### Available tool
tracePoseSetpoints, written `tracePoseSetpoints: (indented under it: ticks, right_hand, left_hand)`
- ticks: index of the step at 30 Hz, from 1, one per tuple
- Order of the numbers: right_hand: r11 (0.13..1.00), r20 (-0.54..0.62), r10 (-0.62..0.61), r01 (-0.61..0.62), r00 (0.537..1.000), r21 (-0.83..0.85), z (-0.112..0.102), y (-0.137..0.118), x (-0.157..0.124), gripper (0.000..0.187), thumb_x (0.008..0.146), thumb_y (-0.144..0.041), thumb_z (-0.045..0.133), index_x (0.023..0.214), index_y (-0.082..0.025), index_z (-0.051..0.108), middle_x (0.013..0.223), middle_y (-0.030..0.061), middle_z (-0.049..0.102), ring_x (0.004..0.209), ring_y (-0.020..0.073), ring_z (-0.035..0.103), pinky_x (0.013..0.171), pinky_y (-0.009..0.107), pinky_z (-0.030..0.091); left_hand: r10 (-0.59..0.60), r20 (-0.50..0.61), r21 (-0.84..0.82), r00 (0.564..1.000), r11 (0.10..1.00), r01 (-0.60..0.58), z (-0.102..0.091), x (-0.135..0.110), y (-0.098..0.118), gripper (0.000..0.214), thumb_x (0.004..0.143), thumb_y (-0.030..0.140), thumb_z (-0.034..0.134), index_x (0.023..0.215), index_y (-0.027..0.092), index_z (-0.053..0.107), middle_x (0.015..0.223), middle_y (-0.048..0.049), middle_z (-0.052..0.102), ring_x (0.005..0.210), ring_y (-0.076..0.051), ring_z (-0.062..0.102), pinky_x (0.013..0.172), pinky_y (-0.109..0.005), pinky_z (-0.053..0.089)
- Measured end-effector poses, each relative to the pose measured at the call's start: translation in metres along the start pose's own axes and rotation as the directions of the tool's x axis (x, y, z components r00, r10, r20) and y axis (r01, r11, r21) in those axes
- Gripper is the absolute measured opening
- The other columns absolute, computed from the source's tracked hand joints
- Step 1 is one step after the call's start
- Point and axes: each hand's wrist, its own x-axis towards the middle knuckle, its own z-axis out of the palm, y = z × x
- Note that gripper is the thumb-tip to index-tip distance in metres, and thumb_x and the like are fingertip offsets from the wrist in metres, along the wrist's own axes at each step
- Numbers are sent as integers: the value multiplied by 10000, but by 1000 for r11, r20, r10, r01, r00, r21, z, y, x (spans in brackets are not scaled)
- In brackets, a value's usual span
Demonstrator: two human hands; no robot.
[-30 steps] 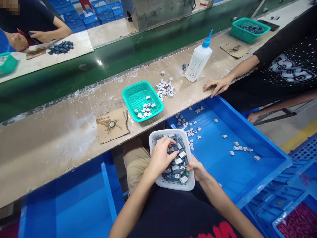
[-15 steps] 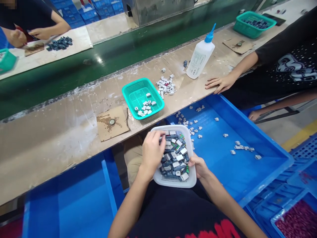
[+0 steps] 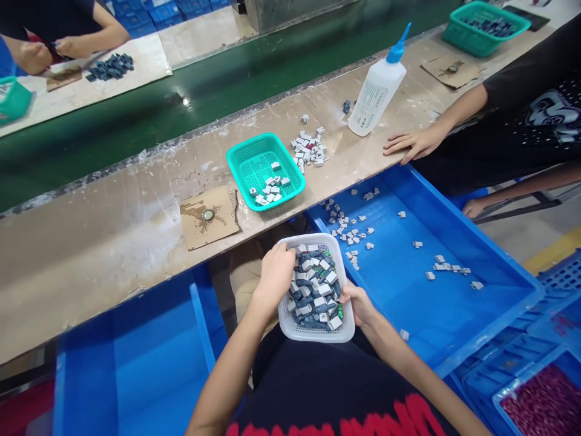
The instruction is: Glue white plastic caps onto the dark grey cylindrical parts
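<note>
A white plastic basket (image 3: 285, 330) sits at my lap, heaped with dark blue-grey and white small plastic pieces (image 3: 315, 290) and a few green bits. My left hand (image 3: 276, 271) is closed over the basket's upper left rim, its fingertips partly hidden behind the edge. On the opposite side my right hand (image 3: 357, 303) grips the right rim, thumb on top and fingers out of sight below. Beyond the basket, on the bench, stands a green basket (image 3: 233, 158) holding several white pieces.
White pieces (image 3: 309, 148) lie piled beside a glue bottle (image 3: 377, 94) on the bench (image 3: 113, 242). A cardboard square (image 3: 193, 227) bears a round cap. Blue bins (image 3: 381, 260) flank my lap, the right one with scattered white pieces. A co-worker's hand (image 3: 420, 142) rests at the bench edge.
My left hand has moved from over the pieces to the basket's left rim and closed there. The view has shifted slightly; my right hand keeps its hold.
</note>
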Motion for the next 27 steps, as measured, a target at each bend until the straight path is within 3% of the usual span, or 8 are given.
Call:
tracePoseSetpoints:
  ticks: [3,6,8,11,15,20,23,27]
  right_hand:
    - [1000,21,7,-7,1000,12,-2,3,0,682,429,-108,470,1094,-215,574,914,10,702,813,261,637,677,368,530]
    - [1000,27,-21,22,999,-4,-4,3,2,656,446,-110,476,1085,-209,587,897,16,707,783,257,643,676,370,528]
    - [999,27,-42,43,999,-18,-5,2,3,632,451,-109,478,1065,-200,600,868,19,710,742,252,645,661,368,527]
    - [999,26,-44,44,999,-17,-7,-2,4,585,449,-108,487,1014,-192,613,832,20,712,710,254,646,630,366,525]
    - [999,-9,-41,41,999,-28,-5,-7,3,599,429,-110,489,1011,-200,598,819,17,712,722,276,646,631,392,527]
    - [999,-60,-10,7,998,-39,0,-10,0,565,425,-147,473,975,-214,585,841,27,701,808,291,639,697,418,524]
    - [998,-63,-25,21,998,-56,1,-10,-2,561,435,-156,478,982,-234,576,849,27,694,839,292,633,726,426,518]
    - [996,-32,-37,34,999,-79,3,-10,-4,566,441,-152,475,992,-244,568,854,22,690,840,299,632,730,436,512]
  left_hand:
    - [-37,-25,-181,999,983,32,-5,-5,-5,197,756,16,511,770,159,646,883,-80,607,755,-206,576,672,-316,446]
    - [-92,-63,-416,994,908,58,-12,-6,-9,160,766,109,580,860,205,668,866,-38,640,781,-188,590,738,-314,461]
    - [-133,-61,-587,989,807,72,-16,-7,-11,132,770,236,624,889,197,663,819,-35,662,759,-190,611,722,-318,488]
    - [-178,-40,-788,983,611,78,-16,-8,-10,267,765,378,629,906,152,613,809,-66,688,743,-200,652,689,-321,534]
    - [-274,-53,-879,960,470,86,-11,-9,-4,318,717,400,682,863,140,571,806,-85,700,753,-229,676,706,-370,570]
    - [-296,-106,-827,949,556,81,-14,-10,-1,326,732,277,688,1024,150,621,970,-95,699,901,-218,663,824,-352,550]
    - [-233,-169,-710,958,703,46,-19,-17,-4,200,800,257,618,983,182,646,966,-59,697,861,-188,658,778,-323,545]
    - [-68,-232,-425,970,904,-38,-22,-30,-7,118,824,164,575,858,224,670,873,-14,693,831,-188,588,731,-333,474]
